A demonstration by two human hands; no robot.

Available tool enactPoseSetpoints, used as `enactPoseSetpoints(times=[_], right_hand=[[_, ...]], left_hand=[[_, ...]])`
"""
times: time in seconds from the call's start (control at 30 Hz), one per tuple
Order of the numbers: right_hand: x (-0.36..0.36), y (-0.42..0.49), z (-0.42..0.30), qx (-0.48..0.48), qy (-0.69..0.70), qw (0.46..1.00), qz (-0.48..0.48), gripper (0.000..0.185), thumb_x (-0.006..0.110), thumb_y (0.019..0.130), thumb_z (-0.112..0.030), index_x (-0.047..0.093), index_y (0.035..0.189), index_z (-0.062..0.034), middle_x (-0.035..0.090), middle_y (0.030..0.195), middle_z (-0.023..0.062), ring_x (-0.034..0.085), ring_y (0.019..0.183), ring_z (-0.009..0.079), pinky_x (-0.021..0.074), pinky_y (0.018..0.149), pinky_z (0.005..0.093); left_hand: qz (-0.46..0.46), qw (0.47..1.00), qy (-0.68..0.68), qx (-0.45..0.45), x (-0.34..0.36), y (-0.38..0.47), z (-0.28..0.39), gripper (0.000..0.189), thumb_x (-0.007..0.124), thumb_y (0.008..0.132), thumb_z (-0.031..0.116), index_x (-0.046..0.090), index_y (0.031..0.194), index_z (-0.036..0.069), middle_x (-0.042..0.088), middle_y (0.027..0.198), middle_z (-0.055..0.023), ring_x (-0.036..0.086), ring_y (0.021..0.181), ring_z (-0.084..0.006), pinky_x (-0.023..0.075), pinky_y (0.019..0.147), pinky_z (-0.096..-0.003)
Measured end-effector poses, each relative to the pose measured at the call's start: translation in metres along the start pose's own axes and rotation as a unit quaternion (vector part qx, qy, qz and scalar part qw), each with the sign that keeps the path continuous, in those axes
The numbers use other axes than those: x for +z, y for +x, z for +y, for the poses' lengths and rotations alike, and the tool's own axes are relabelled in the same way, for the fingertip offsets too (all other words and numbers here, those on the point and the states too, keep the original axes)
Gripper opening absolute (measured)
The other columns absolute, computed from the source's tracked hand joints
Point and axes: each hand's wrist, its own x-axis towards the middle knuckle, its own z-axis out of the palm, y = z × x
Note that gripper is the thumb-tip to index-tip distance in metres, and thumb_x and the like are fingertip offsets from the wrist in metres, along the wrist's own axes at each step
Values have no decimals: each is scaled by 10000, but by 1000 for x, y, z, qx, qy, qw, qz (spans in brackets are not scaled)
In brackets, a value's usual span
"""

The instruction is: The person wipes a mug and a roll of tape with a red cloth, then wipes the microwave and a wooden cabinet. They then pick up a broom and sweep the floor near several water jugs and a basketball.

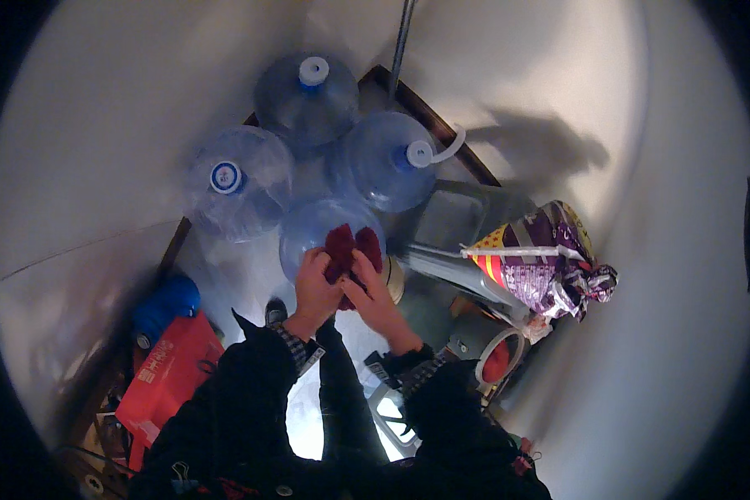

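Observation:
A dark red cloth (339, 250) is bunched between my two hands. My left hand (315, 290) grips its left side, and my right hand (375, 300) grips its right side. Below the cloth stands a blue water-cooler bottle (303, 234); its neck is hidden by the cloth and hands. Three more large bottles stand around it. The left bottle (237, 206) has a capped neck and clear plastic film over it. The back bottle (306, 112) has a white cap with a dark hole. On the right bottle (381, 169), a white strip hangs from the cap.
A purple printed plastic bag (537, 262) sits on a grey container (456, 209) at the right. To the left are a red box (172, 365) bearing writing and a blue object (169, 306). A thin metal pole (402, 47) rises beside a dark wooden baseboard (440, 125). Pale walls curve around.

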Motion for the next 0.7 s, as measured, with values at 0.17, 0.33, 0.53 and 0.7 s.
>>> enactPoseSetpoints(times=[0.17, 0.33, 0.53, 0.7], right_hand=[[-70, 45, -30, 44, -277, 960, 0, 425, 623, 901, -254, 561, 1230, 8, 655, 1082, 213, 643, 974, 368, 507, 858, 435], [-136, 128, -40, -108, -466, 856, 194, 542, 708, 831, -285, 513, 1293, -77, 579, 1195, 216, 570, 1067, 411, 486, 877, 478], [-157, 217, -15, -149, -493, 840, 172, 644, 778, 751, -246, 473, 1304, -119, 491, 1255, 214, 525, 1114, 418, 481, 886, 485], [-152, 200, -6, -76, -436, 888, 123, 598, 788, 725, -229, 479, 1226, -123, 490, 1197, 185, 553, 1073, 406, 492, 855, 473]], left_hand=[[-72, 987, 119, 74, 5, 2, 20, 409, 730, 671, 142, 604, 1051, 59, 575, 1140, -129, 557, 1029, -365, 510, 832, -440], [-105, 992, 67, 35, -3, 1, 31, 514, 716, 659, 130, 600, 1159, 105, 599, 1048, -111, 591, 967, -329, 523, 790, -399], [-153, 988, 16, -34, -25, 0, 42, 390, 711, 704, 196, 672, 1078, 92, 602, 1011, -113, 633, 880, -301, 532, 768, -358], [-227, 958, 154, -78, -19, -13, 56, 355, 687, 816, 401, 723, 790, 49, 623, 901, -115, 613, 833, -308, 511, 696, -401]])
